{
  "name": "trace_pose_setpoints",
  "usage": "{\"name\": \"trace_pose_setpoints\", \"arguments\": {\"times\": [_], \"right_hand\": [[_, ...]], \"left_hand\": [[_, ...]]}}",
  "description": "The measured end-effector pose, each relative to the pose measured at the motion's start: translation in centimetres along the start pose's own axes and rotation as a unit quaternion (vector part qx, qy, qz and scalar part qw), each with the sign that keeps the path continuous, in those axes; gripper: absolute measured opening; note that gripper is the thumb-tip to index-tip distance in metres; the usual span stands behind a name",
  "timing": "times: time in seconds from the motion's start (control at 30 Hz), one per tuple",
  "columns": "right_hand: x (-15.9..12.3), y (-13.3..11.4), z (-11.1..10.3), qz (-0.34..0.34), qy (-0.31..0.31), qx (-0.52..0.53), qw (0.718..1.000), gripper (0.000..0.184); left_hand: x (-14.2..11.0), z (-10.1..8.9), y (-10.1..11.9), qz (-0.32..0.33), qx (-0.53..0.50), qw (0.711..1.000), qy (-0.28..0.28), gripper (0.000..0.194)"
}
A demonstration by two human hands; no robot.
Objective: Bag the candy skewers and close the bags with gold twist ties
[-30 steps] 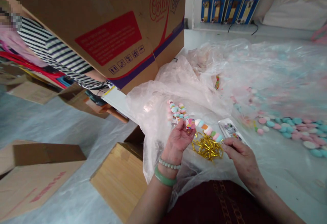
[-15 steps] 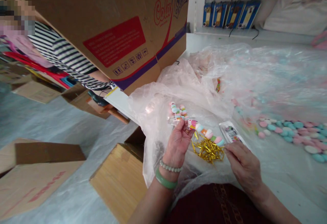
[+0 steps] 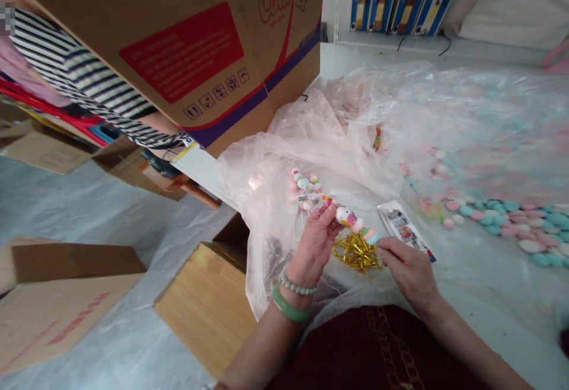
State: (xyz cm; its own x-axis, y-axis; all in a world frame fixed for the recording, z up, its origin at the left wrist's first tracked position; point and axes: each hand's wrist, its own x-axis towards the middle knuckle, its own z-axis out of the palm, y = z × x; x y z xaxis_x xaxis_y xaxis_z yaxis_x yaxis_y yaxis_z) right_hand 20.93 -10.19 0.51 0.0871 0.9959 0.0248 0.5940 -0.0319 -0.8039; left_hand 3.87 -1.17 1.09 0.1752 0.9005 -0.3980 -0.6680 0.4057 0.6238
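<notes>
Near the lower centre of the frame, the left hand (image 3: 316,237) pinches one end of the candy skewer (image 3: 357,224), while the right hand (image 3: 406,265) pinches its other end. The skewer slants above the gold twist ties (image 3: 357,252), left of the flat printed packet (image 3: 404,229).

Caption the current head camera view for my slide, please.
Two bare hands hold a strand of pastel candy-like pieces above gold twist ties, beside a plastic sheet.
</notes>
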Motion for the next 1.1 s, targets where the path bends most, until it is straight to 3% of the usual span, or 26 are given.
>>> {"name": "trace_pose_setpoints", "arguments": {"times": [0.17,0.27,0.37,0.53,0.63,0.77,0.93,1.1], "right_hand": [[-0.2,-0.7,1.2,0.01,-0.035,0.0,0.999,0.023],[-0.6,-0.5,1.9,-0.076,0.029,-0.095,0.992,0.024],[-0.7,-0.1,2.2,-0.168,0.077,-0.178,0.966,0.027],[-0.4,0.5,3.0,-0.21,0.097,-0.225,0.947,0.027],[-0.2,0.3,3.3,-0.165,0.091,-0.153,0.97,0.024],[0.6,-0.6,2.6,-0.008,0.004,0.052,0.999,0.023],[1.5,-1.0,1.7,0.14,-0.122,0.218,0.958,0.027],[1.5,-0.8,2.6,0.231,-0.142,0.312,0.91,0.027]], "left_hand": [[0.3,-0.4,-0.8,-0.003,-0.028,1.0,0.005,0.027],[0.5,-0.6,-0.8,0.008,-0.048,0.999,0.025,0.022],[0.5,-0.6,-0.8,0.018,-0.052,0.998,0.032,0.018],[0.5,-0.2,-1.6,0.016,-0.043,0.999,0.024,0.018],[0.5,-0.1,-1.7,-0.014,-0.039,0.999,0.027,0.012],[0.5,-0.3,-0.8,-0.06,-0.027,0.998,0.014,0.011],[0.9,-1.4,0.4,-0.06,0.027,0.997,-0.029,0.026],[1.2,-1.6,0.1,-0.039,0.082,0.995,-0.031,0.038]]}}
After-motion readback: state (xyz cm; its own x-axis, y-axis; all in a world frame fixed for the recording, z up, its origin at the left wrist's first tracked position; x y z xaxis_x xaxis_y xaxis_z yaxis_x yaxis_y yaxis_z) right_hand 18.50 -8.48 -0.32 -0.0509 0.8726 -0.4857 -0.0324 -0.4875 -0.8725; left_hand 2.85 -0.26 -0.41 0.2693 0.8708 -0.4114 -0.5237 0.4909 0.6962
